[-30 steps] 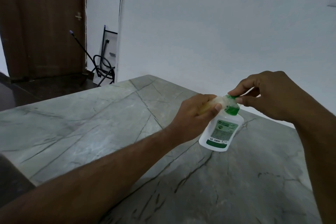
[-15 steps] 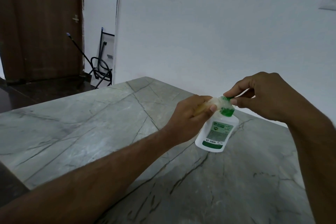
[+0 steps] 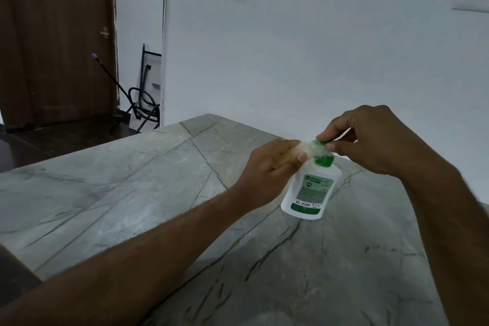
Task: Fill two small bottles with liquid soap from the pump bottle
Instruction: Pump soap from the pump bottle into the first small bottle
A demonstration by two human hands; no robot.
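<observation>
- Between the two hands, a small clear bottle (image 3: 304, 152) lay tilted, its mouth at the pump bottle (image 3: 311, 188)'s green pump (image 3: 324, 157).
- Left hand (image 3: 270, 167) gripped that small bottle; right hand (image 3: 370, 140) pinched the pump top.
- Soap could miss the narrow mouth if either hand slipped, or the pump bottle might tip.
- Bare table (image 3: 132, 193) stretched left of the left hand, its far edge close behind the right hand.
</observation>
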